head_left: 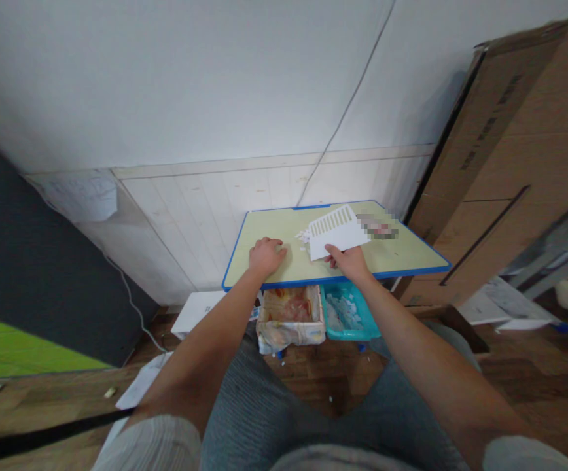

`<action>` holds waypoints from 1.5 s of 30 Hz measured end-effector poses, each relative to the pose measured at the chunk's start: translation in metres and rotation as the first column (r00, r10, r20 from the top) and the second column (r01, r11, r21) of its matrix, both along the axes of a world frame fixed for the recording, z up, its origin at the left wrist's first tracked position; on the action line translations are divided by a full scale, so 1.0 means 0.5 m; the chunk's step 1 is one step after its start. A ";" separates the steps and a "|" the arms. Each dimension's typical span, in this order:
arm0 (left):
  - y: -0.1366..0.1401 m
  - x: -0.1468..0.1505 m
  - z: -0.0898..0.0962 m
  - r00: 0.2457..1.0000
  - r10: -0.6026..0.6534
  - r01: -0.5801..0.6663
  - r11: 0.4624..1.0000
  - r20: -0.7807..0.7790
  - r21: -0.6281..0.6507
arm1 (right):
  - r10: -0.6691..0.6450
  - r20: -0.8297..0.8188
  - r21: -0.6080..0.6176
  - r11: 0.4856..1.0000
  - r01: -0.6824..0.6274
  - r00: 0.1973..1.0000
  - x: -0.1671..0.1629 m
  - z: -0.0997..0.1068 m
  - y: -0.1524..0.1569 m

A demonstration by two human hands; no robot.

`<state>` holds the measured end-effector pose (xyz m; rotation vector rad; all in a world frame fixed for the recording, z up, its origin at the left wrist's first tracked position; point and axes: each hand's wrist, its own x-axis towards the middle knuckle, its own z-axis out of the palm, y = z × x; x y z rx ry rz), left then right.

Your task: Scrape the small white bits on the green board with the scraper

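A white card (pixel 339 237) with a row of narrow slots along its far side is tilted over the small table (pixel 284 271), which has a pale yellow top and a blue edge. My right hand (pixel 350 261) grips the card's near edge, thumb on top and fingers partly hidden beneath. Small white paper scraps (pixel 303 236) lie just left of the card. My left hand (pixel 267 256) rests on the tabletop farther left, its thumb and forefinger apart with nothing between them. Right of the card lies a flat item (pixel 379 226), blurred by pixels.
Below the table's front edge sit a cloth-lined basket (pixel 291 332) and a teal basket (pixel 353 332) holding white scraps. Tall cardboard (pixel 514 163) stands close at the right. A white box (pixel 196 313) is at the lower left, and a cable (pixel 347 108) runs down the wall.
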<state>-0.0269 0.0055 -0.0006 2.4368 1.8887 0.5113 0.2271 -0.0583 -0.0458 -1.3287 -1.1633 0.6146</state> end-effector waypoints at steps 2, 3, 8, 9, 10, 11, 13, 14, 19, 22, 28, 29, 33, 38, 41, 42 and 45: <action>-0.004 -0.018 -0.009 0.999 0.034 -0.034 0.999 -0.035 -0.009 | 0.006 -0.004 -0.001 1.000 -0.006 1.000 -0.009 0.003 -0.005; -0.006 -0.023 -0.013 0.998 0.041 -0.041 0.999 -0.046 -0.002 | 0.007 -0.005 -0.004 1.000 -0.007 1.000 -0.012 0.003 -0.007; -0.011 -0.027 -0.028 0.998 0.026 -0.024 0.999 -0.061 0.033 | 0.030 -0.003 -0.032 0.999 -0.030 1.000 -0.016 -0.003 -0.027; -0.011 -0.026 -0.029 0.998 0.020 -0.018 0.999 -0.059 0.034 | 0.040 -0.002 -0.041 0.998 -0.040 0.999 -0.016 -0.006 -0.031; -0.012 -0.024 -0.030 0.998 0.015 -0.013 0.999 -0.055 0.034 | 0.052 0.000 -0.051 0.997 -0.052 0.999 -0.017 -0.008 -0.037; -0.012 -0.023 -0.031 0.999 0.010 -0.009 0.999 -0.049 0.033 | 0.068 0.002 -0.061 0.996 -0.068 0.998 -0.018 -0.009 -0.042; -0.013 -0.022 -0.031 0.999 0.000 0.001 1.000 -0.036 0.031 | 0.109 0.003 -0.078 0.991 -0.108 0.994 -0.022 -0.011 -0.051; -0.014 -0.021 -0.030 1.000 -0.004 0.005 1.000 -0.031 0.028 | 0.130 0.000 -0.084 0.988 -0.130 0.991 -0.025 -0.011 -0.055; -0.018 -0.019 -0.028 0.999 0.006 -0.005 1.000 -0.036 0.012 | 0.162 -0.028 -0.086 0.983 -0.164 0.986 -0.038 -0.005 -0.059; -0.018 -0.019 -0.029 0.999 0.007 -0.006 1.000 -0.044 0.015 | 0.149 -0.035 -0.088 0.984 -0.152 0.988 -0.040 -0.002 -0.056; -0.020 -0.020 -0.029 0.999 0.002 -0.001 1.000 -0.039 0.019 | 0.037 -0.075 -0.070 0.997 -0.043 0.996 -0.016 0.005 -0.019; -0.021 -0.020 -0.029 0.999 0.004 -0.003 1.000 -0.038 0.018 | 0.001 -0.077 -0.064 0.998 -0.005 0.997 -0.010 0.008 -0.006; -0.021 -0.020 -0.028 0.999 0.002 -0.001 1.000 -0.035 0.015 | -0.134 -0.058 -0.035 0.991 0.132 0.989 -0.005 0.023 0.053; -0.021 -0.022 -0.028 0.999 0.000 0.001 1.000 -0.034 0.013 | -0.147 0.003 -0.049 0.988 0.147 0.989 -0.045 0.028 0.100; -0.023 -0.022 -0.027 0.999 -0.001 0.001 1.000 -0.032 0.010 | -0.142 0.043 -0.061 0.988 0.144 0.989 -0.059 0.029 0.113; -0.023 -0.022 -0.027 1.000 -0.001 0.002 1.000 -0.031 0.010 | -0.144 0.057 -0.064 0.987 0.147 0.988 -0.059 0.029 0.115; -0.023 -0.021 -0.027 1.000 -0.002 0.003 1.000 -0.029 0.013 | -0.140 0.093 -0.071 0.987 0.147 0.986 -0.053 0.030 0.112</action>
